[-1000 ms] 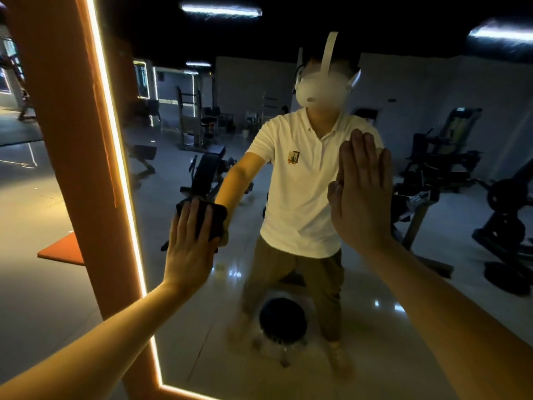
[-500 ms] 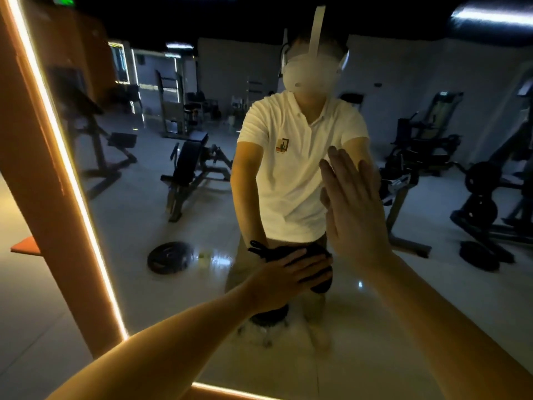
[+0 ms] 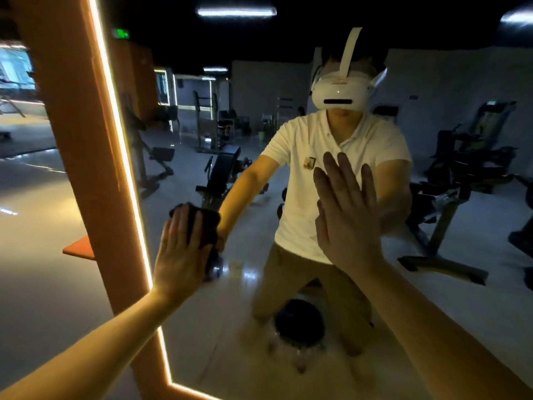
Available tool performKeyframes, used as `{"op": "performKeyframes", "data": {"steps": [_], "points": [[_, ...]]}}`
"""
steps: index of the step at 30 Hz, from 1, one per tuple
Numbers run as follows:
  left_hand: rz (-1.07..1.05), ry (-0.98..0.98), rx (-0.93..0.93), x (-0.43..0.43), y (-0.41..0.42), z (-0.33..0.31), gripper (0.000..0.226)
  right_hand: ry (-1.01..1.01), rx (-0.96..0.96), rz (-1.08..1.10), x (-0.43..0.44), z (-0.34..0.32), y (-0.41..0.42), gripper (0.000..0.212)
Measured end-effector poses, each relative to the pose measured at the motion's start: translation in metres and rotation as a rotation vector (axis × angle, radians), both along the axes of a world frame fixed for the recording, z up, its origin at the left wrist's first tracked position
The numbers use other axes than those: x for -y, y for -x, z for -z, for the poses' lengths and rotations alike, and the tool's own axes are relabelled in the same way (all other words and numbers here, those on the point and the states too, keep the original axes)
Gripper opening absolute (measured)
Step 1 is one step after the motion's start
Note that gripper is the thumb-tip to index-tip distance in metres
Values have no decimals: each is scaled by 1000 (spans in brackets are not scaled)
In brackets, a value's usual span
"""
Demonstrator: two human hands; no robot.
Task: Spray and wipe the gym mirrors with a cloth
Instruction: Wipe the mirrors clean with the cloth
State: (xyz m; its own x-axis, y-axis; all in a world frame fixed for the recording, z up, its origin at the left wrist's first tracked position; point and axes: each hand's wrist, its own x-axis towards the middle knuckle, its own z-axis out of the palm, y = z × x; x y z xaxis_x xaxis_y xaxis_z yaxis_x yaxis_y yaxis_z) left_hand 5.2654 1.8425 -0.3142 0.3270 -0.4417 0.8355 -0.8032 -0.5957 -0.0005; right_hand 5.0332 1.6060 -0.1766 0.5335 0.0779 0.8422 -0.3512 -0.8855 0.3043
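Both hands on the mirror, cloth under the left.

Left hand (image 3: 181, 255), left of centre frame, lies flat with fingers straight and slightly spread, pressing a dark cloth (image 3: 206, 223) against the mirror (image 3: 219, 342) just beside its lit left edge. Right hand (image 3: 346, 217), centre right, is flat on the glass, fingers straight and close together, holding nothing. An orange frame (image 3: 86, 168) with a glowing light strip (image 3: 124, 157) borders the glass. Reflected beyond: the person kneeling in a white shirt, and a weight bench (image 3: 222, 171) at centre.
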Motion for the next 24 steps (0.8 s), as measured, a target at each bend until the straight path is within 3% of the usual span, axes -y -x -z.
{"op": "performKeyframes", "data": {"steps": [3, 8, 12, 17, 21, 24], "points": [[0, 123, -81, -13, -15, 9, 71, 23, 84, 33, 4, 12, -16, 66], [116, 200, 128, 58, 23, 2, 66, 88, 143, 43, 14, 17, -24, 65], [173, 210, 216, 143, 93, -9, 67, 82, 233, -151, 20, 21, -15, 52], [268, 124, 362, 198, 149, -3, 63, 21, 480, -166, 47, 85, 20, 48], [250, 138, 485, 193, 134, 6, 64, 33, 493, -123, 44, 136, 10, 54], [189, 180, 457, 169, 103, 24, 63, 33, 466, -70, 30, 164, -11, 52]]}}
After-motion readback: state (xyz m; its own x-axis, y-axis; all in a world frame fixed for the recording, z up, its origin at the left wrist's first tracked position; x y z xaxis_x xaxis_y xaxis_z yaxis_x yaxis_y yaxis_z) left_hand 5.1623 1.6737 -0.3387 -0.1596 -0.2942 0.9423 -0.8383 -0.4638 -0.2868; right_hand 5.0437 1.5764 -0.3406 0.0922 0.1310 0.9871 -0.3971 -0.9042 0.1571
